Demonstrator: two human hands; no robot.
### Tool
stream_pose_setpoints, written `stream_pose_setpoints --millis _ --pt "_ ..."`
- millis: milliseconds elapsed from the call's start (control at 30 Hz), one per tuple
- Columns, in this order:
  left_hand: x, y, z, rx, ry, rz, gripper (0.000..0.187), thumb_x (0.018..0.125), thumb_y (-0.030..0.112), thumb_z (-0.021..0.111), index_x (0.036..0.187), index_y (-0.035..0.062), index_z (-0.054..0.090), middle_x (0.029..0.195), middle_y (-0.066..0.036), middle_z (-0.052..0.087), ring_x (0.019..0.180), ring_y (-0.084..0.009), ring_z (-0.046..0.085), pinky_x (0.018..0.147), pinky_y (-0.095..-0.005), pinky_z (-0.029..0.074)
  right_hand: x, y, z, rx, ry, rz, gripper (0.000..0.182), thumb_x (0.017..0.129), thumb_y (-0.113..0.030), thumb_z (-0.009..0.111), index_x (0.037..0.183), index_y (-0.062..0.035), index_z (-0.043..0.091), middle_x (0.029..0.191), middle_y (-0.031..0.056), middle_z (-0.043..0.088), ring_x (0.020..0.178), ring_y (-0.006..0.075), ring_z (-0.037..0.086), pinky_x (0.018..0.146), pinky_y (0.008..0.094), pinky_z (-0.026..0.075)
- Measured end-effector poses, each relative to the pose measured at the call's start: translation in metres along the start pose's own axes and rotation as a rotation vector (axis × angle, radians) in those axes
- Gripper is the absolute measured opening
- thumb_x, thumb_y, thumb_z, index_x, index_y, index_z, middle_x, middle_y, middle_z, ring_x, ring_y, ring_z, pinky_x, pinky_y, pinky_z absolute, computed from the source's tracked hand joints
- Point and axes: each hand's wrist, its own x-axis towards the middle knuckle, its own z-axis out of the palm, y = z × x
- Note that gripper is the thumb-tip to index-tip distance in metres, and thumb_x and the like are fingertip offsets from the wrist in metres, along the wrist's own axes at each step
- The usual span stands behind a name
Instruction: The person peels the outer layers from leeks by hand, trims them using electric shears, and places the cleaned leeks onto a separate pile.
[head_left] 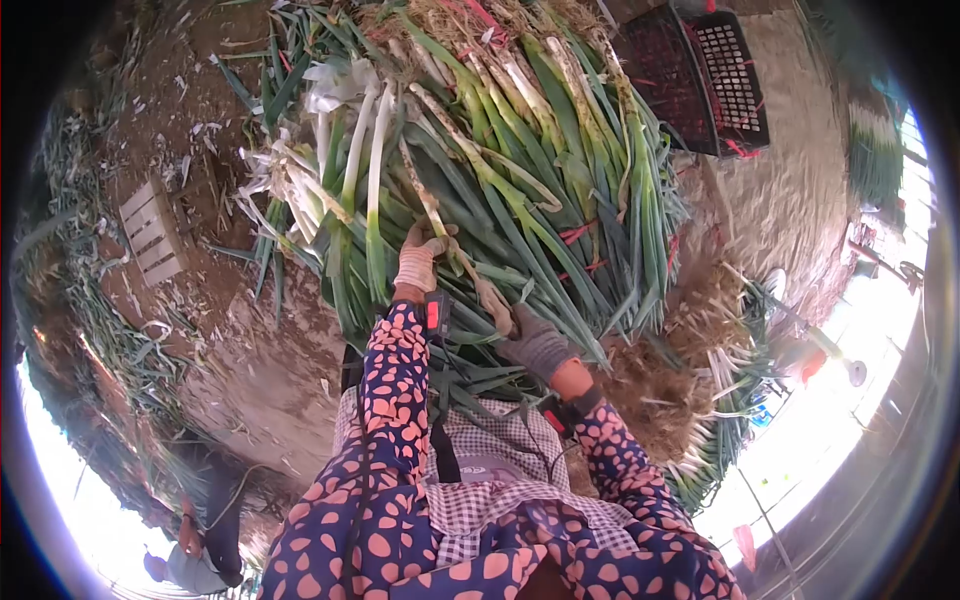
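In the head view, my left hand (415, 262), in a light work glove, is closed around a long green onion (424, 190) with a dirty brown outer skin. My right hand (538, 343), in a grey glove, is closed on a withered brown leaf (487, 292) that trails from the same onion. Both hands are over a heap of green onions (510, 200), with roots at the far side and leaves toward me. To the left of the held onion lie peeled green onions (377, 150) with clean white stems.
A dark plastic crate (665, 75) stands at the back right. Rooted onions (705, 385) lie on the ground at right. A slatted wooden piece (152, 232) rests on the dirt at left, near scattered leaves. Another person (205, 560) is at lower left.
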Motion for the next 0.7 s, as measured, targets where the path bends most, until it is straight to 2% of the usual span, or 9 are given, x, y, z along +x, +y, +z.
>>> stream_pose_setpoints --millis 133,167,300,367,467,600,633,700 --pt "0.014 -0.011 -0.014 0.064 0.017 0.033 0.051 0.072 -0.003 0.062 0.120 -0.0029 0.042 0.099 -0.016 0.061 0.085 -0.0244 0.058 0.073 -0.0361 0.050 0.026 -0.022 -0.002 -0.063 0.008 -0.046 0.057 0.066 -0.030 0.069 0.109 -0.0019 0.045 0.097 0.0252 0.059 0.091 0.0396 0.058 0.077 0.0439 0.046" --pt "0.015 -0.013 -0.017 0.072 -0.002 0.023 0.051 0.072 -0.003 0.061 0.119 -0.0043 0.041 0.101 -0.015 0.060 0.088 -0.0255 0.058 0.079 -0.0366 0.049 0.035 -0.029 -0.002 -0.101 0.018 -0.033 0.058 0.066 -0.030 0.069 0.110 -0.0019 0.044 0.097 0.0251 0.059 0.091 0.0394 0.058 0.078 0.0440 0.046" --pt "0.013 -0.008 -0.016 0.040 -0.025 -0.017 0.049 0.072 -0.004 0.060 0.118 -0.0034 0.043 0.105 -0.014 0.058 0.093 -0.0250 0.057 0.082 -0.0337 0.047 0.075 -0.056 -0.009 -0.185 0.072 0.005 0.056 0.062 -0.030 0.071 0.105 -0.0033 0.047 0.092 0.0225 0.061 0.088 0.0402 0.058 0.075 0.0437 0.046" --pt "0.015 -0.010 -0.021 0.039 -0.039 -0.017 0.052 0.070 -0.005 0.062 0.119 -0.0019 0.045 0.102 -0.010 0.058 0.092 -0.0218 0.057 0.082 -0.0314 0.046 0.092 -0.070 -0.013 -0.188 0.068 0.029 0.055 0.061 -0.029 0.072 0.103 -0.0027 0.049 0.092 0.0215 0.061 0.088 0.0387 0.058 0.075 0.0423 0.046" --pt "0.010 -0.005 -0.021 0.049 -0.065 -0.033 0.053 0.068 -0.005 0.065 0.117 0.0003 0.047 0.100 -0.007 0.058 0.092 -0.0187 0.056 0.083 -0.0298 0.045 0.114 -0.073 -0.010 -0.073 0.197 -0.017 0.048 0.069 -0.034 0.066 0.102 -0.0039 0.049 0.095 0.0245 0.060 0.093 0.0407 0.057 0.077 0.0454 0.046" --pt "0.003 0.003 -0.020 0.125 -0.107 -0.069 0.054 0.068 -0.004 0.069 0.117 0.0017 0.047 0.100 -0.005 0.057 0.092 -0.0179 0.056 0.083 -0.0292 0.045 0.126 -0.074 -0.009 -0.154 0.117 -0.073 0.045 0.072 -0.035 0.064 0.102 -0.0047 0.049 0.094 0.0248 0.060 0.091 0.0417 0.056 0.075 0.0458 0.046" --pt "-0.001 0.006 -0.017 0.199 -0.113 -0.082 0.054 0.068 -0.003 0.069 0.117 0.0018 0.047 0.100 -0.005 0.057 0.092 -0.0176 0.056 0.083 -0.0292 0.045 0.107 -0.084 -0.009 -0.135 0.167 -0.051 0.055 0.061 -0.027 0.072 0.105 -0.0026 0.050 0.091 0.0216 0.060 0.088 0.0372 0.058 0.075 0.0397 0.046" --pt "-0.005 -0.003 -0.024 0.273 -0.189 -0.071 0.051 0.068 -0.002 0.069 0.114 0.0018 0.048 0.097 -0.005 0.057 0.091 -0.0163 0.056 0.079 -0.0292 0.047 0.073 -0.076 -0.006 -0.099 0.109 0.013 0.051 0.066 -0.031 0.068 0.104 -0.0039 0.048 0.093 0.0237 0.060 0.089 0.0400 0.058 0.075 0.0438 0.046"
